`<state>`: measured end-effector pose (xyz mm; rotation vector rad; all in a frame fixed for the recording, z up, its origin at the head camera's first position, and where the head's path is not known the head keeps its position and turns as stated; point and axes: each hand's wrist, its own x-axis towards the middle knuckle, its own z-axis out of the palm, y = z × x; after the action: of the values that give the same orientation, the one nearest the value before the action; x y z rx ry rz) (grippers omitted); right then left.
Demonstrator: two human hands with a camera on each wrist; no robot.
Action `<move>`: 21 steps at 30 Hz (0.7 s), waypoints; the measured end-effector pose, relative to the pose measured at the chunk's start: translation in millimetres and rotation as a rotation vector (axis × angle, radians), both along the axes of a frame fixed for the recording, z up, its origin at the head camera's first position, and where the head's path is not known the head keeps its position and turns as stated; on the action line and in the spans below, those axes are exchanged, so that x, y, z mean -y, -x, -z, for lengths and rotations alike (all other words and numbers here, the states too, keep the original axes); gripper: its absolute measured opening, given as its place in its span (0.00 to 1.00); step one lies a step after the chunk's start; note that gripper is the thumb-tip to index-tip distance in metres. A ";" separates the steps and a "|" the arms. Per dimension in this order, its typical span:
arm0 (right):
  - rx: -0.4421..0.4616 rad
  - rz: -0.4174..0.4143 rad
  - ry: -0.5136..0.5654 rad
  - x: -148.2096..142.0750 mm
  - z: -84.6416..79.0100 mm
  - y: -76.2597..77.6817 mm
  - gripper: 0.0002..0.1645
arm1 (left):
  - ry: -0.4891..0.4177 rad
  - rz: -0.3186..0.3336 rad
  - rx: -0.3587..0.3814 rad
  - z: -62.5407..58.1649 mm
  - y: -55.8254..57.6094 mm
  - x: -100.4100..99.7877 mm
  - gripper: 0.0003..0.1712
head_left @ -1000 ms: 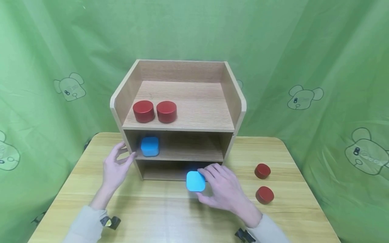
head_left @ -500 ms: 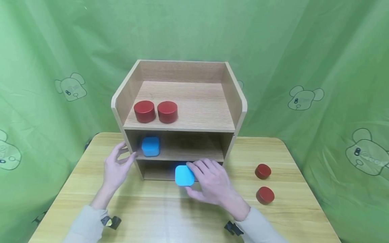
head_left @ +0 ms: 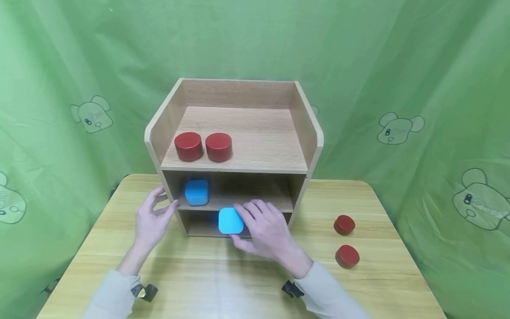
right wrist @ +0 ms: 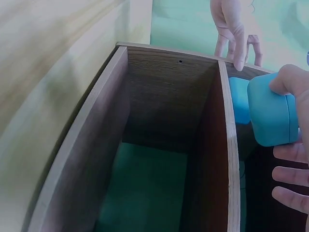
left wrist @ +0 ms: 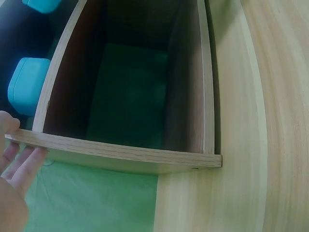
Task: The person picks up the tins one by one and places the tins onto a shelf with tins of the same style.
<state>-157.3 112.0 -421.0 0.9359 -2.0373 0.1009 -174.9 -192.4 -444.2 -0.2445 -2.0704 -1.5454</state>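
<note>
Two grips on. Far left: my left hand [head_left: 151, 221] pinches the left side panel [left wrist: 135, 153] of the shelf unit [head_left: 259, 133], gap about the panel's thickness. Head view partly hides the fingers; left wrist view puts them on the panel's outer face, thumb opposite. Next, top deck: left red cylinder [head_left: 188, 146], with right red cylinder [head_left: 218, 147] just beside it. Under those, seated blue block [head_left: 197, 192] at the left end of the middle shelf. Right of that, held blue block [head_left: 230, 220] in my right hand [head_left: 264, 228], thumb and fingers open only to block width; right wrist view shows a couple of fingertips standing off it. Head view gives one flat face of it; right wrist view adds depth and a seam. Block is at the shelf front; can't tell if it touches wood. Wrist views see deep into the lower bay [left wrist: 130, 92], green at its far end; head view gets a strip. Far right, on the table [head_left: 191, 283]: far loose cylinder [head_left: 344, 225] and near loose cylinder [head_left: 347, 256], both red, apart. Only head view catches red.
</note>
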 end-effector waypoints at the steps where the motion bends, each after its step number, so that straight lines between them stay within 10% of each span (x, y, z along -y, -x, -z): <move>1: 0.002 0.003 -0.001 1.3 -1.1 1.5 0.40 | 0.002 -0.003 0.002 0.3 0.0 0.3 0.28; 21: 0.017 0.069 -0.032 17.5 -8.2 28.4 0.39 | 0.009 -0.016 -0.021 2.1 0.6 0.3 0.28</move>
<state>-185.7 94.5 -412.8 0.8859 -2.0903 0.0389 -175.6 -192.7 -446.3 -0.2464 -2.0591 -1.5181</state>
